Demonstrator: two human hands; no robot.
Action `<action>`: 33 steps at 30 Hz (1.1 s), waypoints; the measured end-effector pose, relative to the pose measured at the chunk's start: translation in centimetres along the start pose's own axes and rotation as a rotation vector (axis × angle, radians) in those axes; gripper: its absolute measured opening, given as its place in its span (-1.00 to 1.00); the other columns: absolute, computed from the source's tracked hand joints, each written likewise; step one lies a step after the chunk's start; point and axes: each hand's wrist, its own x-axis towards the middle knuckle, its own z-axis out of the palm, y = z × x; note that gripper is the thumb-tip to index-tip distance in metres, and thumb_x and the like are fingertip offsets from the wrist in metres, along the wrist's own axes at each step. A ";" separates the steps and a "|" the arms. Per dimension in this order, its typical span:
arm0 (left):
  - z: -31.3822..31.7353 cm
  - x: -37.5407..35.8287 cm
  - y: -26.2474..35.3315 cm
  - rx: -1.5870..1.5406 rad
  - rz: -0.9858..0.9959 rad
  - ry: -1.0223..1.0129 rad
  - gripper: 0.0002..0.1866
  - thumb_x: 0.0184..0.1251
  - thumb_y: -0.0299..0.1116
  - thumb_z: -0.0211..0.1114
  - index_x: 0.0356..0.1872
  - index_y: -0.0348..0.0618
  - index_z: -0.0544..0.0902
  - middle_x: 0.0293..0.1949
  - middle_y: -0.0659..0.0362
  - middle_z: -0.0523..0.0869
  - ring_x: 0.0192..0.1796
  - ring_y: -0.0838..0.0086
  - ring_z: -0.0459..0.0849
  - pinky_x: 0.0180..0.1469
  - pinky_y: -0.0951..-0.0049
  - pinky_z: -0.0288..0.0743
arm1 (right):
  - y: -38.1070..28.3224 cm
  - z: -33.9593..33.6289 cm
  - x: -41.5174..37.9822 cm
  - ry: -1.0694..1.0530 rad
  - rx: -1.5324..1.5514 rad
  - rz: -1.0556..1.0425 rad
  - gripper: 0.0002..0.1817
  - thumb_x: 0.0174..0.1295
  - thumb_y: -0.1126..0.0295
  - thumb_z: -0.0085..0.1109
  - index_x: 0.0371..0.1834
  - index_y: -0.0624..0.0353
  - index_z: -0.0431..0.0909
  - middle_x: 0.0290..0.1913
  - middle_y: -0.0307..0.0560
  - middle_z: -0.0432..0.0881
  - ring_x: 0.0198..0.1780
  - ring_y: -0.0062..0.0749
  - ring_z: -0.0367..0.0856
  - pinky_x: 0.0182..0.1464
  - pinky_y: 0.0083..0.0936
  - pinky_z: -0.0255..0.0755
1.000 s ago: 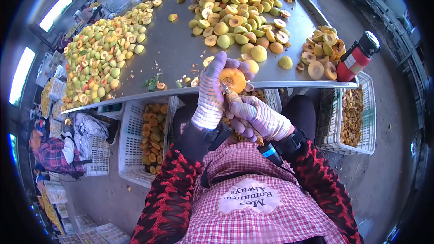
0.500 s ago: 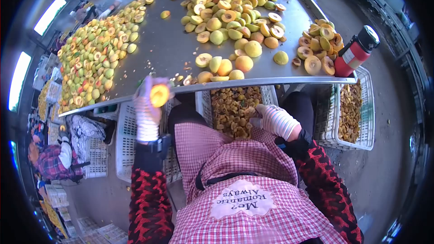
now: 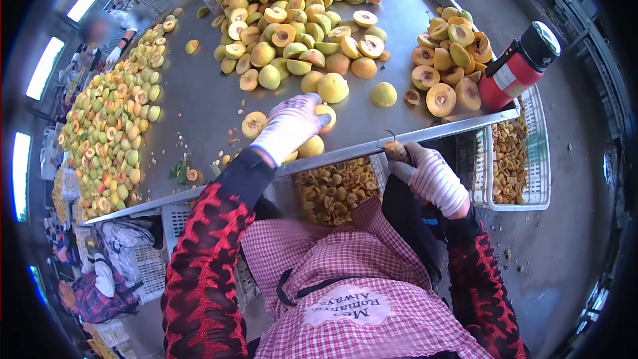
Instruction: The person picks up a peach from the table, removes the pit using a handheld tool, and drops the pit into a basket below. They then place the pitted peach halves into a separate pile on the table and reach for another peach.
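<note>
My left hand (image 3: pixel 292 123), in a striped glove, reaches over the near part of the metal table (image 3: pixel 199 103). Its fingers are closed round a yellow fruit half (image 3: pixel 326 118), beside several other fruits. At the table's front edge my right hand (image 3: pixel 428 174), gloved too, grips a small tool with a brown handle (image 3: pixel 397 151) and a thin curved metal hook that points up. A large pile of halved fruit (image 3: pixel 292 20) lies beyond my left hand. More halves (image 3: pixel 454 60) are heaped at the right corner.
A red bottle with a black cap (image 3: pixel 510 76) stands at the right corner. Below the edge are a crate of brown pieces (image 3: pixel 335 189) and a white crate (image 3: pixel 539 153). Another fruit pile (image 3: pixel 109 133) covers the table's left. Other people (image 3: pixel 106 286) are at the left.
My left hand has moved right and onto the table; the orange fruit half it held up is no longer seen. My right hand has risen to the table edge, and its hooked tool now shows. The view has shifted.
</note>
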 end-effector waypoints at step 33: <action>-0.4 -16.3 3.0 -1.900 0.080 0.099 -0.62 0.42 -0.09 0.00 -0.09 -0.23 0.55 -0.17 0.11 0.68 -0.13 0.35 0.68 -0.02 0.36 0.57 | -6.1 9.3 -4.7 0.006 0.014 -0.730 -0.63 0.25 0.32 0.18 0.05 0.27 0.38 -0.31 0.14 0.65 -0.22 0.07 0.63 -0.20 -0.27 0.48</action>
